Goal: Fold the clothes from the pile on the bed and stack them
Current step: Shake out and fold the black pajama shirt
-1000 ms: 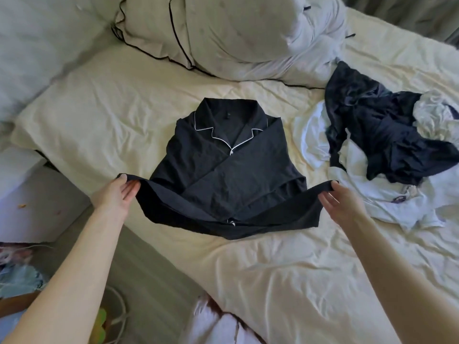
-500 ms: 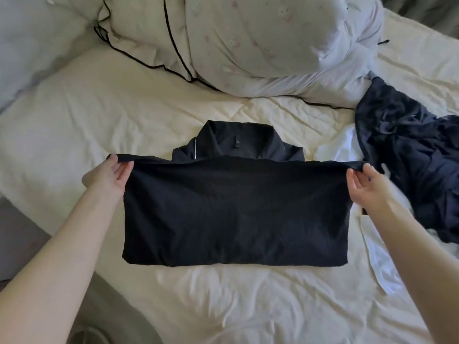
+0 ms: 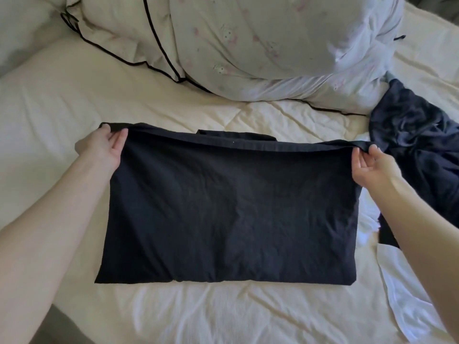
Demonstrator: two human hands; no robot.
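From the head camera, a black shirt [image 3: 228, 209] lies folded into a wide rectangle on the cream bed sheet [image 3: 223, 314], and both hands hold its far edge. The left hand [image 3: 104, 150] pinches the far left corner, thumb on top of the hem and fingers curled beneath it. The right hand [image 3: 372, 167] pinches the far right corner the same way, its fingertips wrapped over the hem. Between the two grips the hem runs taut and nearly straight, and just beyond its middle a strip of the shirt's collar [image 3: 236, 134] shows past the folded layer. Toward the person from the grips, the cloth drops flat to the near fold.

Outside the right hand's grip, a crumpled dark garment [image 3: 417, 135] sits heaped on the sheet, close to that corner; whether it touches the shirt cannot be told. Nearer the person along the right forearm lies white cloth [image 3: 402, 294]. Beyond the held hem rest a bundled patterned duvet [image 3: 285, 45] and a black-piped pillow [image 3: 119, 28].
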